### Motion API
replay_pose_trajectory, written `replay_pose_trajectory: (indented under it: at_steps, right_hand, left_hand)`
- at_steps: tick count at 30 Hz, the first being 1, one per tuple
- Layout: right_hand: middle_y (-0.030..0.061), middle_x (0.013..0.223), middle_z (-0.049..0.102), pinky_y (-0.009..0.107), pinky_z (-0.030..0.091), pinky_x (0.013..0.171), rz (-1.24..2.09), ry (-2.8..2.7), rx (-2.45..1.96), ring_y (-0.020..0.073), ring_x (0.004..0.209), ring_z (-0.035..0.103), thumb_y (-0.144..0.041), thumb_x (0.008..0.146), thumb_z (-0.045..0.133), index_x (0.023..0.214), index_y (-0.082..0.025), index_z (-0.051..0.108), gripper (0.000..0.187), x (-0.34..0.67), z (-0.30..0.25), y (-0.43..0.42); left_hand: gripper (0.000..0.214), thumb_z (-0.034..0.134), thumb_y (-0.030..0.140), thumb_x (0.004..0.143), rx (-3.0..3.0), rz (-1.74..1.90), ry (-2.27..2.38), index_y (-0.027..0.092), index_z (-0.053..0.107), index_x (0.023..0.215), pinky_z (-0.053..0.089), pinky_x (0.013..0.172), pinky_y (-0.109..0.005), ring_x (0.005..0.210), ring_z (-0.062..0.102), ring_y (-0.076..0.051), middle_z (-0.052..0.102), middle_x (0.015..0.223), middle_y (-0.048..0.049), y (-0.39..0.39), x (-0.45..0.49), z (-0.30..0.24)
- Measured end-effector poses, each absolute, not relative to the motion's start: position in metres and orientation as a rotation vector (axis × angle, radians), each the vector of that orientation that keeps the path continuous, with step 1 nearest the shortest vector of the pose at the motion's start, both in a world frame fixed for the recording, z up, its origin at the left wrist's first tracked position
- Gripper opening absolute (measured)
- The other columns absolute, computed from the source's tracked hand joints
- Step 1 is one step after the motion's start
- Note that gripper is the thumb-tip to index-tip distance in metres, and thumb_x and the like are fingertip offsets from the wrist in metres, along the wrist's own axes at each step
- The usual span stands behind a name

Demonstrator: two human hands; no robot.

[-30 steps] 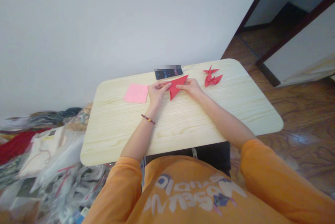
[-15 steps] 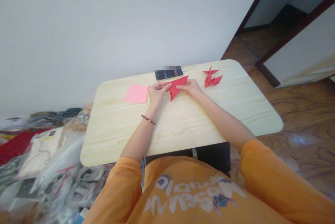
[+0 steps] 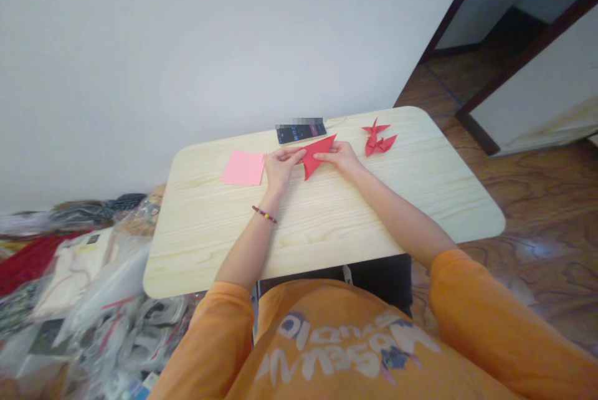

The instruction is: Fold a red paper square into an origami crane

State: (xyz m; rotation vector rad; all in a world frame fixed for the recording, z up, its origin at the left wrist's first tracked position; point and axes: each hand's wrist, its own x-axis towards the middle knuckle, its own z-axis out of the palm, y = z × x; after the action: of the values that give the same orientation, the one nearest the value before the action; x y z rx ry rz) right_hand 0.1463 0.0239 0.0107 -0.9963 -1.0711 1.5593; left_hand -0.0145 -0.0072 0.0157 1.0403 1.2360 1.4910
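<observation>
The left hand (image 3: 279, 169) and right hand (image 3: 341, 158), fingers pressed together, pinch opposite sides of a folded red paper (image 3: 316, 154). A red origami crane (image 3: 376, 140) lies to its right, a pink paper square (image 3: 243, 167) to its left.

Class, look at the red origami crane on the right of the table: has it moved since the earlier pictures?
No. The red origami crane keeps the same place against the black smartphone and the far edge of the pale wooden table.

White wall (image 3: 187, 45), wooden floor (image 3: 537, 194), pale pine table (image 3: 397, 138)
</observation>
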Motion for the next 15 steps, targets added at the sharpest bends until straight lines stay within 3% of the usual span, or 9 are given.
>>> replay_pose_trajectory:
  at_steps: [7, 15]
  right_hand:
    - [0.0063, 0.080, 0.076, 0.042, 0.051, 0.092, 1.574, -1.047, -1.007, 0.0246, 0.086, 0.070, -0.031, 0.034, 0.091, 0.078, -0.014, 0.072, 0.051, 0.1455, 0.0125, 0.0231]
    - [0.0080, 0.088, 0.076, 0.037, 0.051, 0.089, 1.589, -1.094, -0.971, 0.0224, 0.084, 0.070, -0.031, 0.040, 0.090, 0.083, -0.014, 0.074, 0.049, 0.1476, 0.0042, 0.0285]
  left_hand:
    - [0.035, 0.084, 0.037, 0.054, 1.052, 1.491, 1.241, 0.014, 0.073, 0.077, 0.057, 0.071, -0.029, 0.068, 0.069, -0.017, 0.074, 0.074, -0.0076, -0.0073, -0.0153, 0.0157]
    - [0.040, 0.082, 0.034, 0.058, 1.055, 1.591, 1.257, 0.016, 0.072, 0.093, 0.055, 0.070, -0.028, 0.066, 0.069, -0.015, 0.073, 0.071, -0.0047, -0.0070, -0.0125, 0.0164]
